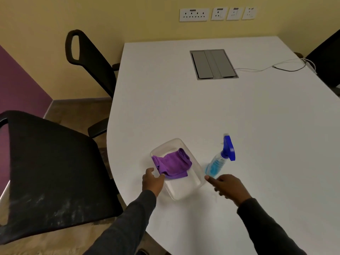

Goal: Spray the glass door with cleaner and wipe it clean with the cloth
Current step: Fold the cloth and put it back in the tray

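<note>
A purple cloth (173, 163) lies crumpled in a clear plastic tray (184, 190) near the front edge of the white table (239, 111). My left hand (152, 181) is at the tray's near left corner, fingertips touching the cloth's edge with fingers slightly curled. A spray bottle (219, 161) with blue liquid and a blue trigger head stands just right of the tray. My right hand (227, 186) hovers just in front of the bottle's base, its fingers loosely extended toward it and holding nothing. No glass door is in view.
Two black office chairs (55, 172) (88, 57) stand left of the table. A grey cable hatch (213, 64) sits in the tabletop with cables (276, 68) running right. Wall sockets (217, 14) line the yellow wall. Another dark chair (327, 57) is at far right.
</note>
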The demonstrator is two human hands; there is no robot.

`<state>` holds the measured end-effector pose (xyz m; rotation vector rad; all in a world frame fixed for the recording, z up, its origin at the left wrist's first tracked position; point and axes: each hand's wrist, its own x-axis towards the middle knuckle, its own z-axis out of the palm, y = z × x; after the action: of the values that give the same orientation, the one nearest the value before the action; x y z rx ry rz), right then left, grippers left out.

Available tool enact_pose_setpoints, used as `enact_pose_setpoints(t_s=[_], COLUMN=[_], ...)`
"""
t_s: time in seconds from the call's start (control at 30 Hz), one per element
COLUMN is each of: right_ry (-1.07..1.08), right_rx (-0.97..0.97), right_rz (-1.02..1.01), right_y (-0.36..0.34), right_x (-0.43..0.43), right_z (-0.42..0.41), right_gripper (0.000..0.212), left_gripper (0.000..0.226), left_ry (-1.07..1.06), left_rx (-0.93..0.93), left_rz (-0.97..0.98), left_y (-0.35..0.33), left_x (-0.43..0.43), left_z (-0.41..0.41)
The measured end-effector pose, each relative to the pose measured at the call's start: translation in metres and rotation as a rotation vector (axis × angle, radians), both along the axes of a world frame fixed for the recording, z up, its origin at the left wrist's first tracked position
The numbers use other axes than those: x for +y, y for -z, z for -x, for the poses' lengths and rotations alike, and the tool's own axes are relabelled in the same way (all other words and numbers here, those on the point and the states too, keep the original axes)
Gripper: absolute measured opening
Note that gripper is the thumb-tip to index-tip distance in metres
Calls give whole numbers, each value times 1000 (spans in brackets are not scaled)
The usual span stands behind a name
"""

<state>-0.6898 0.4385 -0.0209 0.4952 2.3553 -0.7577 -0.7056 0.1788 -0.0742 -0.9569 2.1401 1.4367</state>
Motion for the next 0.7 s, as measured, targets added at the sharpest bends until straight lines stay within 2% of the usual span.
enact_pose_setpoints(t_s=[0.07,0.13,0.23,0.33,0.5,0.7], right_ry=[-10,48,194,188,194,217], right_rx=[-43,56,354,572,638,730], right_rz=[-179,-238,-25,174,264,259], right_y=[-3,-4,-1,-4,-11,-31], right_x=[14,23,27,21,14,23], right_z=[0,2,11,19,22,16], right_gripper=[75,80,93,78,44,39], left_gripper=[60,59,59,60,63,64], left_ry=[9,22,32,36,30,28], left_rx=[-10,-11,-7,-11,-1,-9], left_rz=[-2,0,-4,-13,-48,-76], left_y=[1,3,3,2,-1,-4], left_x=[2,3,5,8,13,15], left_z=[-2,-3,-6,-9,-16,-23])
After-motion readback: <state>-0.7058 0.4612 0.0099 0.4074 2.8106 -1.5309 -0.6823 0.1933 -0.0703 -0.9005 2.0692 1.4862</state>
